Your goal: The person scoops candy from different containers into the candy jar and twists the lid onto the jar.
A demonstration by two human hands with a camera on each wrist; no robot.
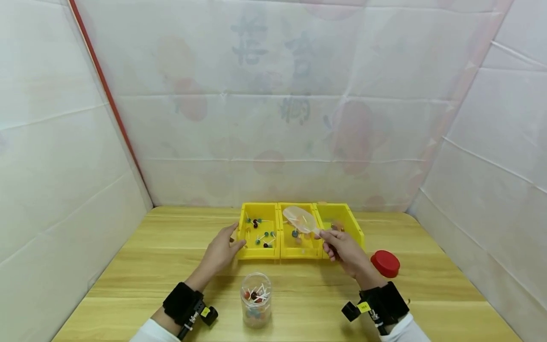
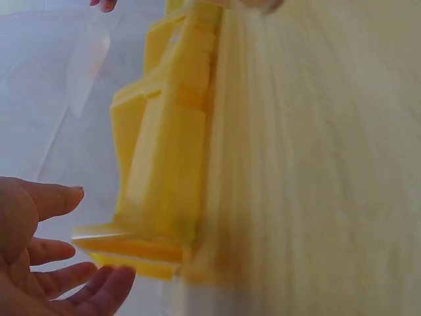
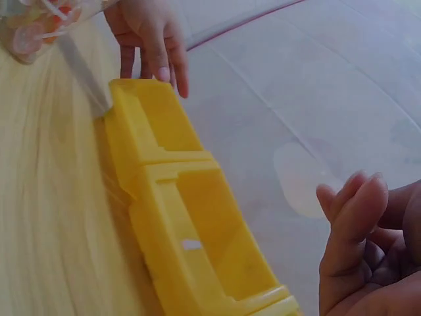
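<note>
From the head view, I'm holding a clear scoop [image 1: 300,220] by its handle in my right hand [image 1: 342,249], fingers curled tight round it, and I'm hovering its bowl over the middle bin [image 1: 299,251] so whatever is in it would be dropping inside the walls. My left hand [image 1: 222,251] is resting against the left bin's [image 1: 258,254] front corner, fingers relaxed and apart, bracing the row so it isn't sliding on the bench [image 1: 171,266]. The lollipops [image 1: 262,235] are lying scattered in the left bin, more are standing in the jar [image 1: 255,299] near me, and its red lid [image 1: 385,263] is sitting off to the right.

The left wrist view is blurring: my open fingers [image 2: 59,270] are just beside the yellow bin corner [image 2: 131,243], contact hard to judge.

In the right wrist view, my fingers [image 3: 355,224] are bunching, the scoop handle itself staying hidden. The third bin's contents I'm not making out anywhere.
</note>
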